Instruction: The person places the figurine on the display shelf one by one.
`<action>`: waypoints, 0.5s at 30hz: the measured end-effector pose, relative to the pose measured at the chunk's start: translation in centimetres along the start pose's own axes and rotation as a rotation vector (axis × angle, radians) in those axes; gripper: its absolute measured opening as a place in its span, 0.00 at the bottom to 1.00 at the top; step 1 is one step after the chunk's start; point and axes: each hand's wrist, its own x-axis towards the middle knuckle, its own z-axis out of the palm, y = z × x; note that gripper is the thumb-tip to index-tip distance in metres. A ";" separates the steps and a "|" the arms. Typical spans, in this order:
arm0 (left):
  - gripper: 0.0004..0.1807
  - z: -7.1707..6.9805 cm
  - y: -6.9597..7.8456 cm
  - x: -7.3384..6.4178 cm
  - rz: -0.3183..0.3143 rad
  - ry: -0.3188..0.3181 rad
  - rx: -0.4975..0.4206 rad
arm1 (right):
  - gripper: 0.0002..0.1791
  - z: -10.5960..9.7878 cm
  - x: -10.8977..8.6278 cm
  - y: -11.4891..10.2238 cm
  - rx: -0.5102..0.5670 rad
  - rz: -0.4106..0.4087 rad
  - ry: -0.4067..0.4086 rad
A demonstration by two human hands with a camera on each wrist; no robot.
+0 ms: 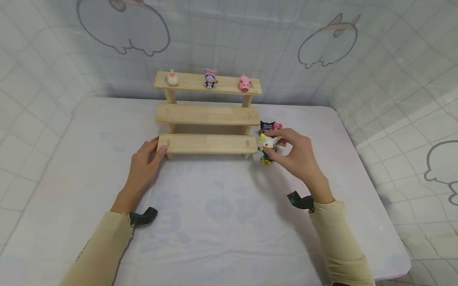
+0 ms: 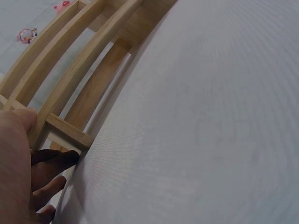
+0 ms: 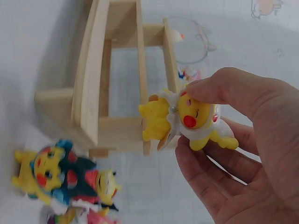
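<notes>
A three-tier wooden display stand (image 1: pixel 207 143) stands on the table. My left hand (image 1: pixel 142 163) grips the left end of its lowest step, with the thumb on the board and the fingers around the end (image 2: pixel 58 130). My right hand (image 1: pixel 299 158) pinches a yellow-and-white figurine (image 3: pixel 198 119) between thumb and fingers, beside the right end of the lower steps. In the right wrist view the figurine lies sideways, showing a yellow face with a red cheek. Below it, several other figurines (image 3: pixel 51 170) are grouped on the table, partly hidden by my right hand in the head view.
On the top step sit a white duck figurine (image 1: pixel 173 79), a blue figurine with a pink hat (image 1: pixel 210 78) and a pink pig figurine (image 1: pixel 245 83). A pale cloth covers the table (image 1: pixel 222 222). Behind hangs a grid-patterned curtain (image 1: pixel 232 35) with animal outlines.
</notes>
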 end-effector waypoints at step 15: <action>0.30 -0.2 0.3 0.0 -0.036 -0.023 0.003 | 0.21 2.4 2.8 -3.0 0.141 -0.090 -0.010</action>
